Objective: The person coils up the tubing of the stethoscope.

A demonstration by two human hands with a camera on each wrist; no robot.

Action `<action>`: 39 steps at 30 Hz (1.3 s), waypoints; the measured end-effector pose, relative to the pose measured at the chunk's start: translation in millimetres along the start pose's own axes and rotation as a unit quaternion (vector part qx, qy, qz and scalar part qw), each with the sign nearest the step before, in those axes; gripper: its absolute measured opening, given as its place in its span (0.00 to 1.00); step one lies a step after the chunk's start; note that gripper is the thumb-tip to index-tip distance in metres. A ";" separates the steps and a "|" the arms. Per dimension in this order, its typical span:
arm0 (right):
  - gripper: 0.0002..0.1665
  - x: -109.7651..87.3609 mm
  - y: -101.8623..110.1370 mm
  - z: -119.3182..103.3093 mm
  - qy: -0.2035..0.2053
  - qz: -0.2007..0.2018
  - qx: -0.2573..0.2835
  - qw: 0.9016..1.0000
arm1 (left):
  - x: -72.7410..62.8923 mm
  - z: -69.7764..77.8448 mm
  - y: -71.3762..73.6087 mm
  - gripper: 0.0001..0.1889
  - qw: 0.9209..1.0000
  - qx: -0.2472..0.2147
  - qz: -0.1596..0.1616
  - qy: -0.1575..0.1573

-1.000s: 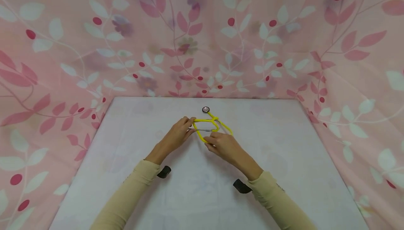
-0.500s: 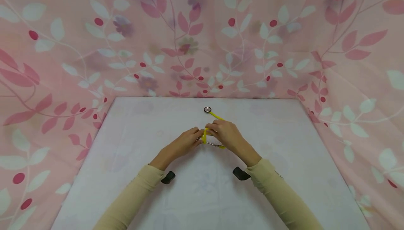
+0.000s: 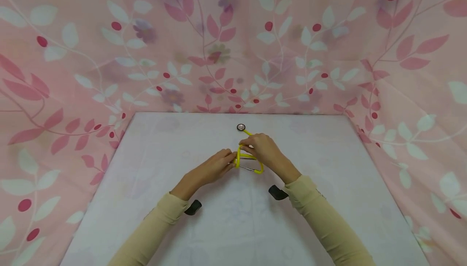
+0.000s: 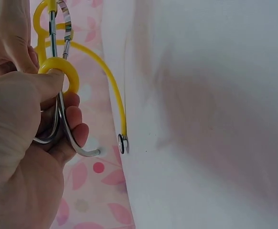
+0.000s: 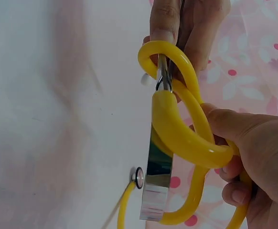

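Both hands hold a yellow stethoscope (image 3: 261,168) over the table. My left hand (image 3: 213,166) pinches its metal ear tubes, thumb against a loop of yellow tubing (image 4: 72,74) wrapped around them. In the left wrist view the curved ends of the ear tubes (image 4: 74,138) stick out below the fingers. My right hand (image 3: 268,150) grips the tubing just to the right, fingers curled round it in the right wrist view. The round chest piece (image 3: 240,127) lies beyond the hands, near the back of the table, joined by a stretch of tubing.
A white cloth covers the table (image 3: 233,225). Pink leaf-patterned fabric (image 3: 233,43) hangs behind it and along both sides. Dark wrist-worn pieces (image 3: 278,192) jut inward beneath the sleeves.
My right hand has moved up and carried tubing around the ear tubes, so the wide loop is now small and tight. My left hand has shifted slightly right and nearer.
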State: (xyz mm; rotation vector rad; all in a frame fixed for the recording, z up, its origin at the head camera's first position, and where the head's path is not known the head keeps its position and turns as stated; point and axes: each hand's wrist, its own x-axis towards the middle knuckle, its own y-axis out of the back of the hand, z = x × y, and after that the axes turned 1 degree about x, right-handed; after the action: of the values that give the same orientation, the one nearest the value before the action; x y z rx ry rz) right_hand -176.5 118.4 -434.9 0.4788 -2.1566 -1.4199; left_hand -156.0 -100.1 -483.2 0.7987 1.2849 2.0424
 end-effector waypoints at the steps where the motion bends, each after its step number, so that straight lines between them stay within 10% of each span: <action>1: 0.12 0.2 0.3 0.0 -0.001 -0.004 0.000 1.000 | -0.7 0.0 0.1 0.22 1.000 0.004 0.002 -0.004; 14: 0.11 2.2 0.3 4.2 -0.004 -0.010 0.018 1.000 | -9.1 2.2 6.1 0.34 0.989 0.089 0.064 -0.096; 29: 0.14 2.7 -5.3 23.0 -0.008 -0.045 0.091 0.995 | -14.0 2.2 7.5 0.32 0.995 0.056 0.053 -0.069; 39: 0.14 -10.7 -24.6 47.4 -0.055 -0.032 0.340 0.938 | -12.8 5.0 8.6 0.34 0.993 0.022 0.084 -0.078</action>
State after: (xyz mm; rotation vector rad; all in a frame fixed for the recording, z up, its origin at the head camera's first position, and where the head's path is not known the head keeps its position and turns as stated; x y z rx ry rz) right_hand -195.4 149.7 -475.2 0.7266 -2.7224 -0.6973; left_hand -145.4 -109.8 -475.7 1.0980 1.2132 2.0409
